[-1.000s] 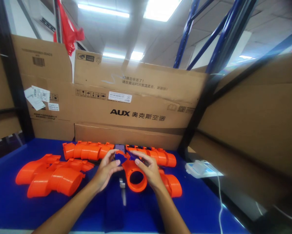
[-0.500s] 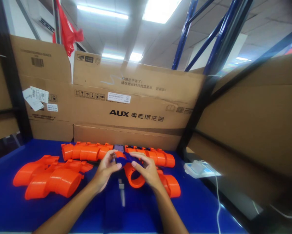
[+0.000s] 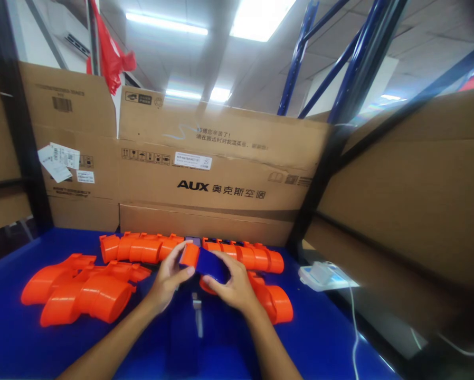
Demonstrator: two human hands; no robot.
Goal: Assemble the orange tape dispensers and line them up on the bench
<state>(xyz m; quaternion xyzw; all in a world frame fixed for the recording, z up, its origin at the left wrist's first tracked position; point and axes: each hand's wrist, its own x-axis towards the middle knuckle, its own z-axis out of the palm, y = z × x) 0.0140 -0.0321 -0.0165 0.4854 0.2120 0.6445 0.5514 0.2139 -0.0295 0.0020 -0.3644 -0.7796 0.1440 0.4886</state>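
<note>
two bare hands met over a blue table [image 3: 138, 351], seen from the wearer's own head; on a dial centred between the hands, twelve o'clock pointed away from the wearer. the left hand [image 3: 168, 277], at nine o'clock, was grasping an orange piece [image 3: 189, 255], its thumb along the near side and its fingers curled about the far edge. the right hand [image 3: 237, 282], toward four o'clock, was grasping a dark blue piece [image 3: 212, 265], thumb on the near edge and fingers behind. the two pieces sat at the centre of the dial, side by side and touching, the blue one tilted down to the right; whether they were locked together could not be told. below the blue piece, partly covered by the right hand, a curved orange edge [image 3: 208, 288] showed.

at six o'clock a slim silver strip [image 3: 198, 319] lay on the table. more orange parts lay around: a cluster [image 3: 90, 295] between eight and nine o'clock, a row [image 3: 142, 248] at ten, another row [image 3: 256, 257] at two, and a few pieces [image 3: 280, 306] at four. a dark flat device [image 3: 192, 241] sat at twelve, between the rows. behind it stood a cardboard wall [image 3: 217, 163] printed "aux". at three o'clock, farther off, was a white box [image 3: 322, 274] with a white cable [image 3: 353, 327].
</note>
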